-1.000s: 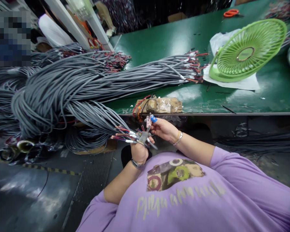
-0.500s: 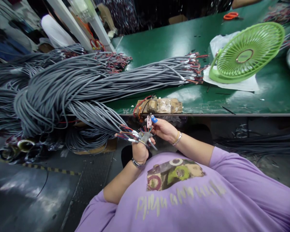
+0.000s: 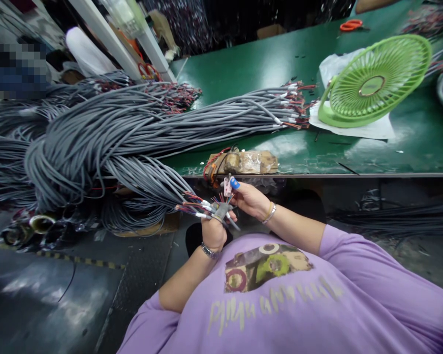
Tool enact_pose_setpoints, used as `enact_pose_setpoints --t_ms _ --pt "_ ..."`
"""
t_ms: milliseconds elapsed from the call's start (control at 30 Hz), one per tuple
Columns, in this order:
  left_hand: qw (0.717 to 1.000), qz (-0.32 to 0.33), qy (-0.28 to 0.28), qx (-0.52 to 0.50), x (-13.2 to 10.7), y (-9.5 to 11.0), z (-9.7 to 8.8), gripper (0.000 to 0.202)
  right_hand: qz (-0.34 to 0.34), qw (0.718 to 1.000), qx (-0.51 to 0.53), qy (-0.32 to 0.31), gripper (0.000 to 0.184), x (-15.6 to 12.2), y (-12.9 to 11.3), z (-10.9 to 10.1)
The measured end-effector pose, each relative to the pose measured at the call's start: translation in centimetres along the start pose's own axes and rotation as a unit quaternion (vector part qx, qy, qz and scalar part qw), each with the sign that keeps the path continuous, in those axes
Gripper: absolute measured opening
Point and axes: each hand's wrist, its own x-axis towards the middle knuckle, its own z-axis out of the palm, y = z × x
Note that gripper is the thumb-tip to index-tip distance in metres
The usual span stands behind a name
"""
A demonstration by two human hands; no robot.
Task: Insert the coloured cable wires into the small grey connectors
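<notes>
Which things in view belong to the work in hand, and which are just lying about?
In the work:
Grey cables with coloured wires, gripped in the left hand
Small pinkish piece, held by the right hand
Cable pile, likely the same stock

Apparently lying about:
Green fan
White sheet under it
Orange-handled scissors
Wooden block at the table edge, untouched

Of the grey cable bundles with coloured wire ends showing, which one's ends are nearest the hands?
The lowest bundle, crossing the table's front edge, with ends beside the left hand. The others' ends lie farther back.
</notes>
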Motion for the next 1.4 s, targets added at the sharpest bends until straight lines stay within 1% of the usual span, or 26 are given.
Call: enact_pose_setpoints --t_ms 67,167,267,333,433,533,600,667,733,800,867,933,1067,1133,1200,1267,1333,1400 --pt "1.000 0.005 -0.001 0.006 -0.1 0.2 0.0 0.028 0.017 1.000 0.005 0.000 0.037 -0.1 -0.1 -0.1" --pt "1.000 0.010 -0.007 0.012 -0.3 0.3 -0.2 0.031 0.073 0.997 -0.009 -0.016 0.042 -0.3 -0.7 -0.4" --pt "1.000 0.014 -0.013 0.015 -0.6 0.0 -0.7 0.029 0.120 0.989 -0.075 -0.049 0.049 -0.8 -1.5 -0.9" --pt "0.999 0.024 -0.026 0.023 -0.8 -0.4 -1.2 0.029 0.124 0.981 -0.136 -0.067 0.049 -1.2 -2.1 -1.1" --pt "0.997 0.035 -0.043 0.045 -1.0 -1.0 -1.8 0.028 0.107 0.964 -0.222 -0.096 0.044 -1.8 -2.7 -1.4" --pt "0.995 0.038 -0.059 0.069 -1.0 -1.5 -2.2 0.027 0.067 0.953 -0.276 -0.108 0.036 -2.1 -3.0 -1.3" --pt "0.991 0.042 -0.082 0.094 -1.0 -1.6 -2.4 0.030 0.032 0.949 -0.295 -0.104 0.030 -2.2 -2.9 -1.1" --pt "0.985 0.036 -0.114 0.125 -0.9 -1.4 -2.5 0.031 0.012 0.947 -0.305 -0.104 0.026 -2.4 -2.7 -0.8" --pt "0.978 0.014 -0.147 0.150 -0.9 -1.0 -2.5 0.031 0.011 0.946 -0.305 -0.114 0.025 -2.6 -2.5 -0.4" --pt "0.973 -0.010 -0.168 0.161 -1.0 -0.6 -2.6 0.030 0.016 0.945 -0.300 -0.128 0.025 -2.9 -2.2 -0.1" --pt "0.973 -0.028 -0.169 0.157 -1.1 -0.3 -2.5 0.028 0.012 0.944 -0.300 -0.138 0.026 -3.1 -2.2 -0.1" --pt "0.978 -0.036 -0.152 0.141 -1.2 -0.2 -2.5 0.027 0.004 0.941 -0.308 -0.142 0.028 -3.2 -2.3 -0.4" --pt "0.992 -0.006 -0.095 0.087 -1.0 -0.7 -2.3 0.030 0.022 0.934 -0.323 -0.150 0.037 -3.3 -2.6 -1.4" --pt "0.994 0.007 -0.081 0.073 -0.8 -0.9 -2.3 0.032 0.018 0.936 -0.317 -0.152 0.036 -3.5 -2.2 -1.5" --pt "0.993 0.005 -0.090 0.075 -0.7 -1.0 -2.3 0.032 -0.006 0.945 -0.295 -0.144 0.033 -3.8 -1.5 -1.4" --pt "0.989 -0.015 -0.116 0.093 -0.6 -0.9 -2.4 0.030 -0.023 0.954 -0.266 -0.134 0.033 -3.9 -0.7 -1.0" --pt "0.981 -0.041 -0.147 0.120 -0.7 -0.7 -2.6 0.027 -0.025 0.960 -0.253 -0.120 0.035 -3.9 -0.1 -0.6" --pt "0.977 -0.055 -0.161 0.131 -0.8 -0.6 -2.7 0.025 -0.028 0.961 -0.257 -0.097 0.037 -3.7 0.1 -0.3"
